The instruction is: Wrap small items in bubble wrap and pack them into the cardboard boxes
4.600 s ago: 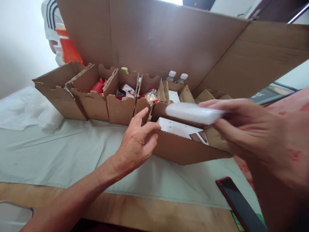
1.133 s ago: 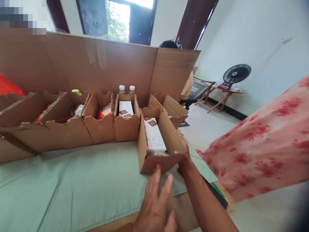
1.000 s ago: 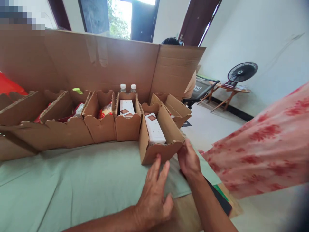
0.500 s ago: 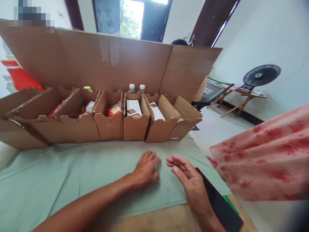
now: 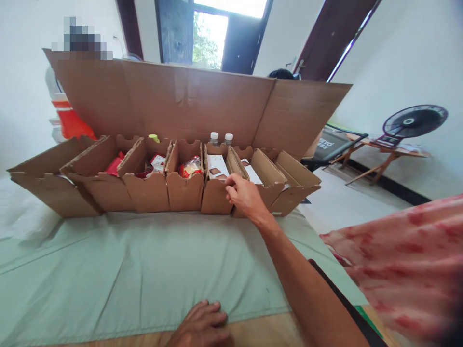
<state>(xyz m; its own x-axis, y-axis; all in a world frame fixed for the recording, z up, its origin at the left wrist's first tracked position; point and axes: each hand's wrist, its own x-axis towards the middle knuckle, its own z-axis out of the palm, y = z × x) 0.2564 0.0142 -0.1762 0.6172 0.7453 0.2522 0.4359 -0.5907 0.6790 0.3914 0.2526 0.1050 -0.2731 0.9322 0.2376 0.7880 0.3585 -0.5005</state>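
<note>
My right hand (image 5: 244, 195) is stretched out at the front rims of two cardboard bins, its fingers loosely bent, thumb and forefinger a little apart, nothing visible between them. Close to its fingertips, a white box with brown pictures (image 5: 217, 167) lies in one cardboard bin (image 5: 217, 195). Another white box (image 5: 252, 172) is in the bin to the right, partly behind the hand. I cannot tell whether the fingers touch a rim. My left hand (image 5: 202, 325) lies low at the cloth's near edge, empty, palm down, fingers stretched out.
Other bins hold a red packet (image 5: 115, 164), a clear-and-red food packet (image 5: 191, 167) and a silvery packet (image 5: 158, 164). Two white-capped bottles (image 5: 214, 139) stand behind, before a tall cardboard panel (image 5: 202, 103). A dark phone-like slab (image 5: 347, 301) lies beside my right forearm on the green cloth (image 5: 152, 270).
My right hand has moved forward and left to the bins. My left hand has drawn back toward the near edge. The view has shifted, so the bins appear further right.
</note>
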